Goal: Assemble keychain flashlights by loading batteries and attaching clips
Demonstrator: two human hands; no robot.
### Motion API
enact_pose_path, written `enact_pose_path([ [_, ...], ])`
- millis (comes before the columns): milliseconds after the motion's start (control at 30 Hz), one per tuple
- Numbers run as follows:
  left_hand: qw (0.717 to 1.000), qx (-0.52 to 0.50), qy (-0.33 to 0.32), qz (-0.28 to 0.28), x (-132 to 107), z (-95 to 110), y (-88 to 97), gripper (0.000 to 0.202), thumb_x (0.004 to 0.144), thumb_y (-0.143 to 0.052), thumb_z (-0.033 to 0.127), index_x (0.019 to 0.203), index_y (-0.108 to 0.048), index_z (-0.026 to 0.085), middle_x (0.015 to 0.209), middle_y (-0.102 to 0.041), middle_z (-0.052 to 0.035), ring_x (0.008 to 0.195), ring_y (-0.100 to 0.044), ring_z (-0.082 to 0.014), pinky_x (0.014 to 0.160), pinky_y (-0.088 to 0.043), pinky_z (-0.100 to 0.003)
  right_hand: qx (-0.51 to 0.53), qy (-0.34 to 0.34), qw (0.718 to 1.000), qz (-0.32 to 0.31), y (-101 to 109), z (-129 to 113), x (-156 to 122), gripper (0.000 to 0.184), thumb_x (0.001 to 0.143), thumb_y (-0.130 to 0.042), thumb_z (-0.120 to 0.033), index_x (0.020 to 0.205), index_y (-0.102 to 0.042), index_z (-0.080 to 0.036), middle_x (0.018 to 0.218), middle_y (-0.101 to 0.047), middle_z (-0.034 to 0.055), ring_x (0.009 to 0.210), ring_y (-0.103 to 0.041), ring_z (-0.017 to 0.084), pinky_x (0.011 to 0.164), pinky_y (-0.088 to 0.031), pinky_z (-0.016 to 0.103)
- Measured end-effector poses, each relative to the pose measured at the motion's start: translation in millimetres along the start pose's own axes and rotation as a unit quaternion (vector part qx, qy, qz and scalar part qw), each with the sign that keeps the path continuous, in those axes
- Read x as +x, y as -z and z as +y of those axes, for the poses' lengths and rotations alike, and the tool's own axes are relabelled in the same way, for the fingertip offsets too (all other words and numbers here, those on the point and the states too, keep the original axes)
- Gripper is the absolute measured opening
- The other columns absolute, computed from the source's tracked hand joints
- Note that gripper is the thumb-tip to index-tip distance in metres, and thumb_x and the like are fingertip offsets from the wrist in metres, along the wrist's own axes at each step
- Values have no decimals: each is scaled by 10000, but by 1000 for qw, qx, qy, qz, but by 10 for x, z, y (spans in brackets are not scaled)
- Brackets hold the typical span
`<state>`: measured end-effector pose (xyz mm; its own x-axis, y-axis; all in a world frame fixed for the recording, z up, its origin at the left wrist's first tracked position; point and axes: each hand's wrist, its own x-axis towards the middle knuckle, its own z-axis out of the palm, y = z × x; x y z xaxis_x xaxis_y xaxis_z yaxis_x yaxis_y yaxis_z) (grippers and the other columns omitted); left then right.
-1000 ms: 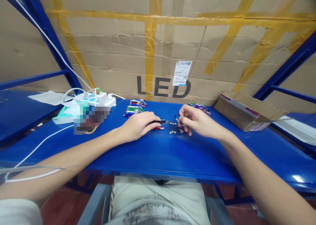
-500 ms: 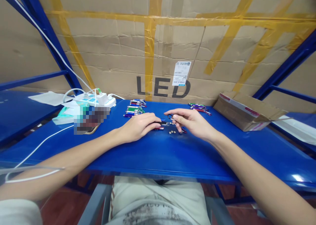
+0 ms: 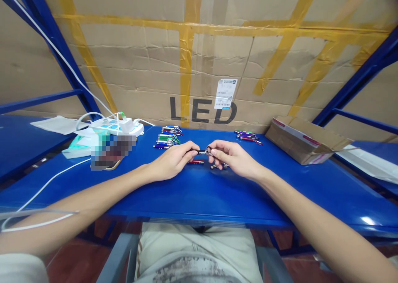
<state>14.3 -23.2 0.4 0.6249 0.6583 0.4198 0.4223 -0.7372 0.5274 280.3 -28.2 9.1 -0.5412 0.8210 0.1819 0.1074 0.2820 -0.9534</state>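
The left hand (image 3: pixel 175 160), fingers closed, pinched a slim black penlight tube (image 3: pixel 201 152), silvery toward three o'clock, where the right hand (image 3: pixel 233 158), fingers curled, gripped a dark carabiner (image 3: pixel 208 149).

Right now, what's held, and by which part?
Left fingers hold a slim black tube by its left part; right fingers pinch a dark ring-shaped clip, exact spot unclear.

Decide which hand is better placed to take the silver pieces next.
Probably the right hand: though it holds a clip, it is nearest the silver pieces. The left hand, holding the black tube, is farther.
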Motion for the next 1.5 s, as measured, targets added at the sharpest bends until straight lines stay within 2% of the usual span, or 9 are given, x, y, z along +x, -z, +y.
enact_pose_path([
  [333, 998, -26, 57, -9, -17, 99, 40, 392, 1179, -288, 498, 1016, -515, 223, 892, -608, -13, 815, -593, -203, 816, -460, -352, -35, 3, 999, 30, -14, -26, -3, 443, 1012, -702, -541, 1242, -777, -170, 885, -645, 12, 673, -581, 116, 579, -461, 269],
  [500, 997, -26, 71, -20, -20, 117, 32, 397, 1151, -380, 589, 1103, -542, 229, 963, -662, -27, 867, -626, -222, 812, -480, -345, -2, -2, 999, 52, -26, 4, 13, 437, 1003, -729, -540, 1296, -701, -216, 844, -593, -33, 631, -539, 102, 563, -465, 250],
  [667, 999, 2, 35, 11, 4, 43, 0, 332, 1164, -401, 493, 1190, -592, 223, 1057, -721, -50, 937, -690, -231, 860, -516, -348, -3, -7, 997, 74, -10, 40, 29, 475, 965, -759, -591, 1207, -777, -183, 810, -617, -14, 608, -542, 105, 517, -428, 247],
  [800, 999, 31, -19, 24, 19, -40, -24, 341, 1174, -415, 436, 1174, -665, 203, 1110, -729, -77, 1028, -705, -236, 952, -528, -359, -29, -14, 997, 75, 22, 1, 5, 555, 964, -755, -603, 1291, -799, -156, 844, -677, 20, 636, -608, 123, 517, -424, 255],
  [933, 997, 41, -45, 44, 12, -63, -42, 338, 1171, -438, 413, 1247, -687, 197, 1161, -744, -94, 1092, -714, -244, 1007, -542, -364, -9, -10, 999, 43, 14, -25, -3, 575, 969, -782, -544, 1402, -715, -171, 872, -710, 14, 692, -677, 142, 571, -502, 261],
  [1067, 997, 24, -51, 58, 3, -58, -40, 333, 1163, -469, 406, 1314, -675, 193, 1224, -770, -103, 1103, -734, -242, 1037, -546, -358, 25, 9, 999, 46, -26, 7, 19, 457, 947, -822, -520, 1247, -667, -213, 854, -705, -19, 662, -679, 130, 600, -565, 265],
  [1233, 998, 14, -36, 58, 9, -46, -27, 331, 1156, -485, 406, 1295, -683, 180, 1068, -779, -70, 956, -737, -213, 928, -547, -327, 14, 3, 997, 71, -44, -1, 18, 440, 887, -867, -558, 1039, -715, -175, 795, -716, -1, 615, -680, 134, 565, -566, 271],
  [1367, 998, -40, -4, 48, 14, -29, -37, 342, 1154, -500, 446, 1268, -688, 184, 894, -749, -25, 820, -704, -186, 822, -530, -314, 12, -15, 997, 73, -36, -25, 13, 455, 826, -927, -538, 1001, -730, -167, 789, -757, 25, 651, -734, 170, 601, -599, 296],
  [1500, 991, -127, 14, 39, 20, -31, -63, 361, 1146, -520, 482, 1252, -675, 174, 979, -779, -51, 834, -705, -173, 825, -555, -312, 33, -12, 998, 54, -38, 38, 33, 485, 790, -953, -545, 1027, -755, -172, 851, -792, 44, 732, -777, 190, 725, -656, 343],
])
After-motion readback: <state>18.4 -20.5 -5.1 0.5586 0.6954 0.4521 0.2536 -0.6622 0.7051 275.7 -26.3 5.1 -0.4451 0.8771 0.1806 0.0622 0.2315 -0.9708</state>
